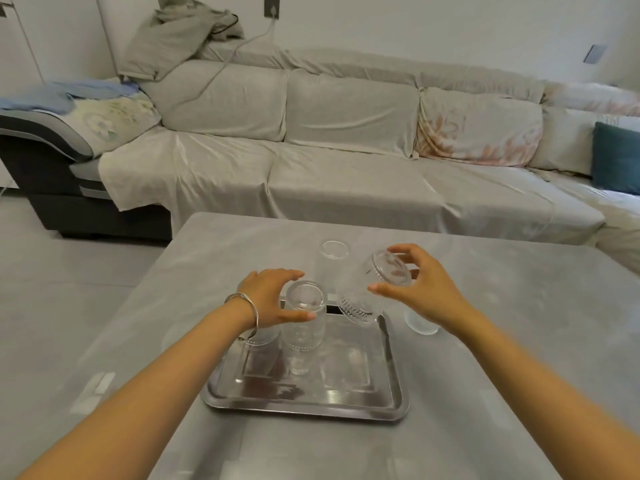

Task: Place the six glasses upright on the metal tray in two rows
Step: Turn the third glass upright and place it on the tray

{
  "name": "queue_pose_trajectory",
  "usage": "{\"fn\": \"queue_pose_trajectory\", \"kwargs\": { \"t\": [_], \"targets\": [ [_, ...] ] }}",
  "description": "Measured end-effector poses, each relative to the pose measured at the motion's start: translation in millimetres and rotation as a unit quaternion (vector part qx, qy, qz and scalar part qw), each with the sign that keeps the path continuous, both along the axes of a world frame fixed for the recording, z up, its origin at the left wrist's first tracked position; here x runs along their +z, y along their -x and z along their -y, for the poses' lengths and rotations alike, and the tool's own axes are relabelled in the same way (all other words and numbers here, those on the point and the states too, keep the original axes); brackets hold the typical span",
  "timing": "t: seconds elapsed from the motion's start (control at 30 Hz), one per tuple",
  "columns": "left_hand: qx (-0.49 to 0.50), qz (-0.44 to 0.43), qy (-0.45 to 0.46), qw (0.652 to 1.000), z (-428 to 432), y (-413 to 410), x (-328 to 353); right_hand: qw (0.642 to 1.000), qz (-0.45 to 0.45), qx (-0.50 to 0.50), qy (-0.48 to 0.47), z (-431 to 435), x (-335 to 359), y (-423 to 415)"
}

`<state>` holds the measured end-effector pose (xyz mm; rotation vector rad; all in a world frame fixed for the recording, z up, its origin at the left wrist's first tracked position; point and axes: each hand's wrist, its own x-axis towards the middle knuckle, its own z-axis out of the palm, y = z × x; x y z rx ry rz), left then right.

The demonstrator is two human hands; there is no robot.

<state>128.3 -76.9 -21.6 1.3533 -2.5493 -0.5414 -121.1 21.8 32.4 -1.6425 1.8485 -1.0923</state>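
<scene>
Head view | left hand clamped on clear ribbed glass tumbler, rectangular metal tray far-left corner | right hand gripping tilted glass | fragile, slippery: hold sidewalls.

A long sofa draped in pale sheets runs behind the grey table; a teal cushion sits at its right end, and what may be blue cloth at its left.

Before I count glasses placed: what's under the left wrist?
Under the left hand, beside the glass it grips, part of another glass shows at the tray's far left corner. The wrist and bracelet cover its top, so its orientation is unclear.
</scene>
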Motion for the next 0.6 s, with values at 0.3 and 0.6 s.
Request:
{"fn": "queue_pose_trajectory", "kwargs": {
  "t": [0.3, 0.6],
  "targets": [
    [0.019, -0.031, 0.023, 0.999, 5, 2, -13, 0.994, -0.085, 0.054, -0.049, 11, -51, -13],
    [0.04, -0.041, 0.024, 0.998, 3, 5, -12, 0.992, -0.094, 0.06, -0.051, 22, -64, -18]
  ]
}}
